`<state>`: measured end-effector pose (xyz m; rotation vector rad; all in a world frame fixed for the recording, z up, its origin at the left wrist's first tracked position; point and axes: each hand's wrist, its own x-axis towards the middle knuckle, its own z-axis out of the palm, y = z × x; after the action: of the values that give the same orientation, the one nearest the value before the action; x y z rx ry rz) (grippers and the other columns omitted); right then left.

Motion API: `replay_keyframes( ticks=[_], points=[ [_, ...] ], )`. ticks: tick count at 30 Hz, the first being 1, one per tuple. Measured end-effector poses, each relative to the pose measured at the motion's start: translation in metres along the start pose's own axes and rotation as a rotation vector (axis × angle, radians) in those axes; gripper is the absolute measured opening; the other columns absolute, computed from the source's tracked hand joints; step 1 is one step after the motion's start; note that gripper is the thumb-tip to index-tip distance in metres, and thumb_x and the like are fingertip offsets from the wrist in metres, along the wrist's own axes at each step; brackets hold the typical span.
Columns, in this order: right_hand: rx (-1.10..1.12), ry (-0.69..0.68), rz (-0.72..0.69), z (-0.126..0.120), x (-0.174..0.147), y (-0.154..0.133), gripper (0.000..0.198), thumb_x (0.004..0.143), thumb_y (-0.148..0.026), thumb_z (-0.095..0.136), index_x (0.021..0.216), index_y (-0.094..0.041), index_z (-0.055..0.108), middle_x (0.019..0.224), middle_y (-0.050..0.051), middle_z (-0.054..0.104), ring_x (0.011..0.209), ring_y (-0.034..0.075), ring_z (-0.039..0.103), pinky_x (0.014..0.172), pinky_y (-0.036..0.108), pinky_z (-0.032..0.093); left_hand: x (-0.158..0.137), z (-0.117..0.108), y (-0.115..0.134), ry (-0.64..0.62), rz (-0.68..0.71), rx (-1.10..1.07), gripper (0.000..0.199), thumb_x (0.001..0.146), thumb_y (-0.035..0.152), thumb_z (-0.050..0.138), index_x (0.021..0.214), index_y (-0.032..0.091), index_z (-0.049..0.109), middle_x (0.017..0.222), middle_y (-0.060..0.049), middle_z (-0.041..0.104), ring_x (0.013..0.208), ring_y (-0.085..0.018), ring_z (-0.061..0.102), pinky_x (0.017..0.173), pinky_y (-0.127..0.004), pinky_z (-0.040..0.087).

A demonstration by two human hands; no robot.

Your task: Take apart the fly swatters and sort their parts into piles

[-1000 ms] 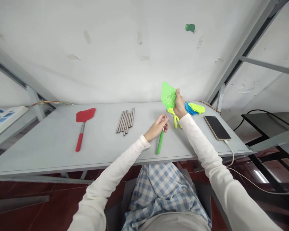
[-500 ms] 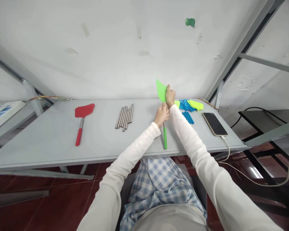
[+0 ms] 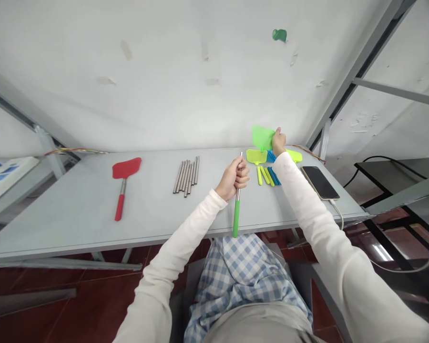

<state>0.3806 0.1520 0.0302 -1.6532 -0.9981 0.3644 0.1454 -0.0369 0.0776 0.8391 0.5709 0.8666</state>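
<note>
My left hand (image 3: pixel 233 178) is wrapped around the metal shaft of a rod with a green handle (image 3: pixel 236 219), which hangs down over the table's front edge. The shaft's bare tip pokes up above the fist. In my right hand (image 3: pixel 279 141) is a green fly swatter head (image 3: pixel 262 137), apart from the rod and raised over the pile at the back. Beneath it lie a yellow swatter head (image 3: pixel 256 156) and blue swatter heads (image 3: pixel 270 156), partly covered by my right hand and sleeve. Yellow handles (image 3: pixel 265 176) and blue handles (image 3: pixel 273 176) rest in front.
Several metal tubes (image 3: pixel 187 176) lie at the table's middle. A red fly swatter (image 3: pixel 126 168), whole with its handle, is on the left. A phone (image 3: pixel 320 182) with a white cable (image 3: pixel 338 213) lies at the right. The wall (image 3: pixel 164 105) rises behind the grey table (image 3: pixel 157 214).
The green swatter head has come apart from the rod. My right hand has carried it right, toward the pile, while my left hand has drawn the rod slightly left and nearer to me.
</note>
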Motion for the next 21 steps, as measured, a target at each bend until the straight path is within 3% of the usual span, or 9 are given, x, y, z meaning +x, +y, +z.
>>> replay_keyframes(
  ticks=[3,6,10,13,14,16,19,21],
  points=[
    [-0.165,-0.069,0.083,-0.005,-0.012,0.006,0.051,0.097,-0.055,0.032,0.082,-0.015,0.059,0.094,0.017,0.067,0.102,0.027,0.063,0.093,0.039,0.044,0.011,-0.013,-0.005,0.035,0.002,-0.061,0.039,0.09,0.043,0.052,0.068,0.021,0.029,0.053,0.011,0.014,0.037,-0.002,0.009,0.034,-0.012,0.007],
    [-0.34,-0.119,0.018,-0.007,-0.026,0.009,0.041,0.096,-0.051,0.042,0.092,-0.014,0.06,0.103,0.02,0.067,0.104,0.028,0.062,0.095,0.041,0.042,0.016,-0.022,-0.008,0.065,-0.006,-0.088,0.035,0.091,0.041,0.05,0.068,0.021,0.033,0.052,0.012,0.015,0.037,-0.002,0.009,0.034,-0.013,0.007],
    [-0.516,-0.064,-0.047,-0.009,-0.042,0.007,0.038,0.092,-0.032,0.053,0.116,-0.004,0.053,0.12,0.029,0.06,0.12,0.033,0.052,0.1,0.047,0.036,0.018,-0.034,-0.006,0.117,-0.005,-0.119,0.024,0.091,0.037,0.05,0.077,0.019,0.045,0.051,0.012,0.017,0.036,-0.002,0.011,0.034,-0.013,0.008],
    [-0.575,-0.009,-0.129,-0.007,-0.059,-0.006,0.036,0.082,-0.016,0.061,0.114,-0.002,0.054,0.136,0.032,0.047,0.132,0.037,0.039,0.107,0.049,0.028,0.022,-0.043,-0.002,0.153,0.023,-0.14,0.019,0.089,0.035,0.054,0.085,0.018,0.049,0.052,0.011,0.027,0.036,-0.001,0.014,0.034,-0.014,0.008],
    [-0.528,-0.044,-0.151,-0.006,-0.068,-0.012,0.028,0.082,-0.016,0.062,0.108,-0.005,0.058,0.135,0.029,0.049,0.131,0.035,0.04,0.108,0.049,0.027,0.025,-0.044,-0.001,0.167,0.033,-0.14,0.019,0.087,0.034,0.057,0.085,0.018,0.048,0.055,0.01,0.034,0.036,-0.001,0.015,0.035,-0.014,0.009],
    [-0.295,-0.249,-0.162,-0.003,-0.091,-0.028,0.012,0.087,-0.023,0.06,0.09,-0.012,0.063,0.118,0.019,0.062,0.12,0.029,0.05,0.106,0.044,0.031,0.031,-0.045,0.001,0.209,0.046,-0.129,0.022,0.083,0.031,0.063,0.082,0.018,0.044,0.064,0.006,0.048,0.038,0.001,0.018,0.035,-0.014,0.011],
    [0.184,-0.663,-0.135,0.003,-0.13,-0.048,0.025,0.088,-0.035,0.061,0.07,-0.019,0.062,0.086,0.004,0.067,0.095,0.019,0.059,0.095,0.032,0.04,0.043,-0.042,0.004,0.292,0.068,-0.095,0.028,0.079,0.028,0.069,0.079,0.019,0.042,0.071,0.003,0.053,0.042,0.0,0.027,0.038,-0.015,0.02],
    [0.355,-0.758,-0.159,0.007,-0.151,-0.056,0.027,0.085,-0.037,0.064,0.065,-0.019,0.061,0.075,0.0,0.065,0.085,0.015,0.058,0.086,0.026,0.042,0.048,-0.041,0.005,0.325,0.102,-0.084,0.028,0.079,0.028,0.071,0.079,0.019,0.044,0.068,0.004,0.05,0.045,-0.002,0.032,0.042,-0.015,0.027]
  ],
)
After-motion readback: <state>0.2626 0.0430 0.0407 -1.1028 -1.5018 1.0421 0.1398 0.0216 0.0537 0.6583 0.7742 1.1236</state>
